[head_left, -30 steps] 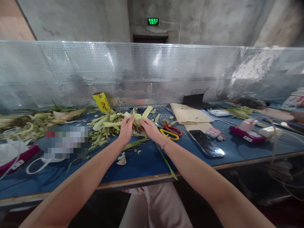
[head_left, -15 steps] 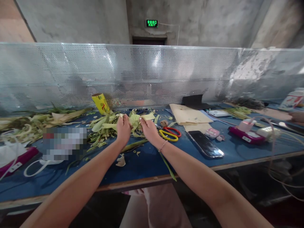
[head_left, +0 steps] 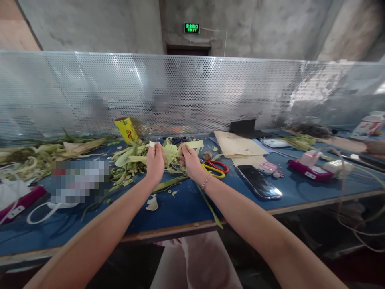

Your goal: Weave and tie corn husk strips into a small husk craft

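Note:
My left hand is closed, thumb upward, on one end of a pale green corn husk strip. My right hand pinches the same husk, and a flat end of it sticks out beyond the thumb. Between the hands the husk blends with the leafy pile behind it, so its middle is hard to make out. A heap of green husk pieces lies beside my left hand. Scissors with red and yellow handles rest just right of my right hand, their blades partly hidden.
A yellow tube stands tilted at the back. To the right lie tan paper, a phone and a purple power strip with cables. More husks spread left. A perforated metal screen borders the table's back.
My right hand has moved slightly right and away from my left, widening the gap between them. More of the husk's end shows past the right thumb.

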Available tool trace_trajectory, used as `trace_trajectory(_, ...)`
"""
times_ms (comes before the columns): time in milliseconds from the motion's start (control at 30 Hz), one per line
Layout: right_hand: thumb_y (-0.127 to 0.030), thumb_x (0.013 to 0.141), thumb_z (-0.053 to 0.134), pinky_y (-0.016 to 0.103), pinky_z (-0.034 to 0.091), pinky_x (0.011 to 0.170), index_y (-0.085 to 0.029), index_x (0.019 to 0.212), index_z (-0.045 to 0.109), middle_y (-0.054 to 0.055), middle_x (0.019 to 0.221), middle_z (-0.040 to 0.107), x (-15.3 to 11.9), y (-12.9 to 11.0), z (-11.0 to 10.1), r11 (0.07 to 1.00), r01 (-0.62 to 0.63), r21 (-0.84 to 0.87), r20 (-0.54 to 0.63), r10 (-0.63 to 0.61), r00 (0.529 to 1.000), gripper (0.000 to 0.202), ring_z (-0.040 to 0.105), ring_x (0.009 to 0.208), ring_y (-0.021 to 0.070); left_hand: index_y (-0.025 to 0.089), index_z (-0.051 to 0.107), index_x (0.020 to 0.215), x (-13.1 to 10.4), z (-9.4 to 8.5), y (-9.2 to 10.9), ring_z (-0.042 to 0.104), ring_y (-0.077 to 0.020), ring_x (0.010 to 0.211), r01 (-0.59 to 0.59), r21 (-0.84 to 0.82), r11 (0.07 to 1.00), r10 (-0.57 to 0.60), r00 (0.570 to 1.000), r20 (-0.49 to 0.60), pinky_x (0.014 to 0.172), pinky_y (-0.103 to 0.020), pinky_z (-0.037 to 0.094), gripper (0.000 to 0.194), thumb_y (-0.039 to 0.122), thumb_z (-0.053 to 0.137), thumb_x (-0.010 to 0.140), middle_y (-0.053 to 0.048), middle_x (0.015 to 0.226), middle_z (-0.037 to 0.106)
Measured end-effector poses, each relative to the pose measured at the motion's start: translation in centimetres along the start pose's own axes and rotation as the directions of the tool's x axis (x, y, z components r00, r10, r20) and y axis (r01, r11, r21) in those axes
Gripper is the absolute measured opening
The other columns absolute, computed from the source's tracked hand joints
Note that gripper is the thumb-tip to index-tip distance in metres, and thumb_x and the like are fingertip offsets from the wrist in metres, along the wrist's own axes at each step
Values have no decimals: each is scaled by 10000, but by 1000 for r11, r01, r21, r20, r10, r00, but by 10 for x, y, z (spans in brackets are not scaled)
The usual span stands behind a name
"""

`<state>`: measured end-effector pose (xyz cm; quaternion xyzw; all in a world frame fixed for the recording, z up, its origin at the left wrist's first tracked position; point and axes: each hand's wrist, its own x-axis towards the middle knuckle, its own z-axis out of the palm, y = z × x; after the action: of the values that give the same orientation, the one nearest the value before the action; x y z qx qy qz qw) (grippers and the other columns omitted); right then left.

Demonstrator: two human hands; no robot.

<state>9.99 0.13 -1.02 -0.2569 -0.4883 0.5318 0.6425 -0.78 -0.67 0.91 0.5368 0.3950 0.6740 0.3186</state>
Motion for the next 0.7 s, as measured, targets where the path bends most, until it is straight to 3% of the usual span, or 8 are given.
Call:
trace_trajectory(100,-540,702,485,197,176,365,-219,713,408,-86,478,212,-1,2,1,1000,6,-4,-13,-6,1000,331,175,382,51,191,366,591,-5,6,3,349,-59,342,111,-103,988,-98,988,119,362,-203,301,383,534,507,689,72,416,340)
trace_trajectory(200,-522,715,466,201,291,431,-207,679,399,-60,524,329,1,5,0,992,79,-102,-16,-81,997,324,303,452,66,168,444,614,-4,7,3,449,-87,384,170,-75,983,-153,970,189,419,-225,383,368,519,547,657,42,433,452)
trace_trajectory(333,-401,741,442,230,378,633,-187,706,465,-19,663,476,5,10,-7,931,180,-319,32,-179,983,219,439,650,103,165,468,597,3,1,1,489,-106,401,95,154,984,-113,987,117,442,-225,395,312,457,534,685,23,438,503)
trace_trajectory(467,-309,727,428,244,358,654,-179,686,476,-17,673,500,6,11,-12,876,186,-445,51,-183,982,144,443,671,116,177,481,575,5,-2,3,478,-123,374,-6,355,935,-55,985,162,425,-227,358,221,349,512,710,23,401,503)
trace_trajectory(567,-275,721,415,231,343,603,-184,682,468,-27,645,483,5,11,-10,875,154,-459,12,-167,986,112,426,631,110,180,482,552,3,0,2,419,-108,347,-74,384,920,-2,981,195,403,-220,299,197,303,519,701,32,376,472)
trace_trajectory(700,-297,731,438,214,336,552,-195,685,447,-31,612,446,6,9,-7,906,128,-404,-21,-149,989,113,406,610,107,183,461,561,2,3,-4,375,-97,344,2,258,966,-48,983,175,392,-215,257,222,338,507,713,45,362,431)
